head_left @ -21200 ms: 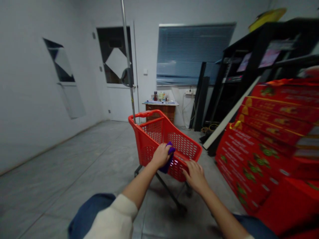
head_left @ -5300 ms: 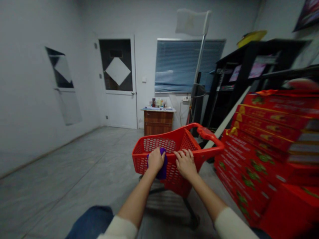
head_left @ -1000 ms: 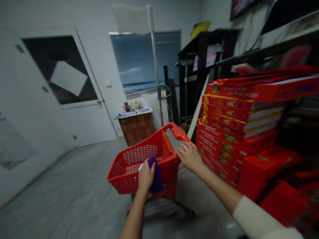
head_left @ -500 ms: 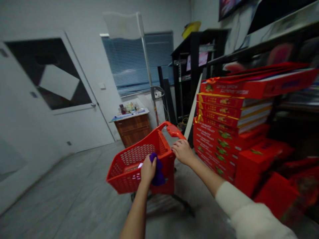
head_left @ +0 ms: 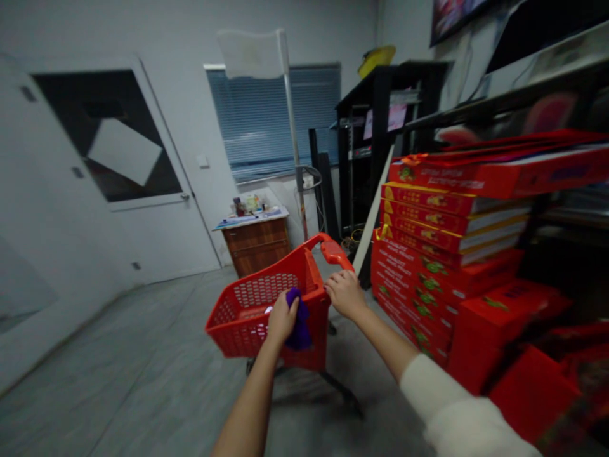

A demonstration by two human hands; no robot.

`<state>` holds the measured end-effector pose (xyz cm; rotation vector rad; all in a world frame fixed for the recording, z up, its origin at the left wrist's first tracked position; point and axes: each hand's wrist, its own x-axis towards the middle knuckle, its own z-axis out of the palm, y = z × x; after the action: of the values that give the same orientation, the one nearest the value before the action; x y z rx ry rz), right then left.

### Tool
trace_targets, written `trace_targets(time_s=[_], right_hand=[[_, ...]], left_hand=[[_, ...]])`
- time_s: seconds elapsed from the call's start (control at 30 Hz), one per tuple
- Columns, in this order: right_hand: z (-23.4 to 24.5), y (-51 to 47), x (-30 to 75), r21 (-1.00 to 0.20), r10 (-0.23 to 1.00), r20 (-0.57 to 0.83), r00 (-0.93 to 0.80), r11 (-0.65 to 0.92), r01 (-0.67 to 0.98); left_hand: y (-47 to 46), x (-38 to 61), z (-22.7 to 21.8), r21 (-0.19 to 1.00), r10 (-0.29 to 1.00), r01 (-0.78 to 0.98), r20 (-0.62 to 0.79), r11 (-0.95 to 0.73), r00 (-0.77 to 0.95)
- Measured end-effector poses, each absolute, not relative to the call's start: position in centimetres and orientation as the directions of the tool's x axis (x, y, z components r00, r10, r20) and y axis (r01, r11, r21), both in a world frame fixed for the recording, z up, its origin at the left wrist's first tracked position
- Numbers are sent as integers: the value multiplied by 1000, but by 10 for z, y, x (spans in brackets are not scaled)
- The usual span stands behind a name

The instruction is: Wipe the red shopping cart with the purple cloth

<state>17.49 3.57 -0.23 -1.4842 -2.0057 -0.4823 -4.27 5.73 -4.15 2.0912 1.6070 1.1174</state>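
Note:
A red plastic shopping cart (head_left: 238, 346) with perforated basket walls stands on the floor in front of me. In my left hand (head_left: 282, 315), closed at the near side of the basket, is a purple cloth (head_left: 299, 327) that hangs down over the cart's side. My right hand (head_left: 345, 292) is wrapped round the near end of the cart's red handle (head_left: 335, 254). Something small and pale shows inside the basket, mostly hidden behind my left hand.
Stacked red boxes (head_left: 419, 285) rise close on the right. Beyond the cart stand a wooden cabinet (head_left: 257, 247) with small items on top and a pole (head_left: 292, 120) bearing a white panel. A white door (head_left: 166, 247) is at left, a black rack (head_left: 371, 114) at the back.
The view has swung slightly left, so the room sits further right in it. Both hands keep their hold, the left on the cloth and the right on the handle.

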Motion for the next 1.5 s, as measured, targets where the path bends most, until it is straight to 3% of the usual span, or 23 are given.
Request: trace_targets(time_s=[0.1, 0.2, 0.33, 0.57, 0.83, 1.07, 1.27, 1.5], right_hand=[[-3, 32, 169, -59, 735, 657, -168, 273, 960], [0, 27, 164, -68, 749, 645, -153, 256, 964], [5, 24, 176, -81, 743, 633, -219, 345, 935], [-9, 44, 202, -170, 635, 758, -150, 414, 894], [-22, 38, 184, -218, 602, 794, -83, 410, 886], [-21, 31, 168, -265, 611, 791, -20, 371, 890], [-20, 24, 145, -283, 619, 785, 8, 347, 894], [-26, 18, 111, -292, 611, 790, 52, 301, 908]], left_hand=[[55, -40, -43, 627, 919, 717, 392, -303, 46], [51, -15, -34, 623, 894, 686, 440, -375, 88], [50, -10, -32, 636, 877, 641, 463, -430, 130], [55, -44, -43, 638, 918, 701, 393, -317, 57], [42, 6, -23, 613, 832, 595, 523, -519, 187], [38, -27, -32, 645, 884, 669, 465, -370, 41], [33, -10, -20, 603, 817, 618, 565, -504, 116], [41, -43, -18, 680, 878, 617, 478, -397, 38]])
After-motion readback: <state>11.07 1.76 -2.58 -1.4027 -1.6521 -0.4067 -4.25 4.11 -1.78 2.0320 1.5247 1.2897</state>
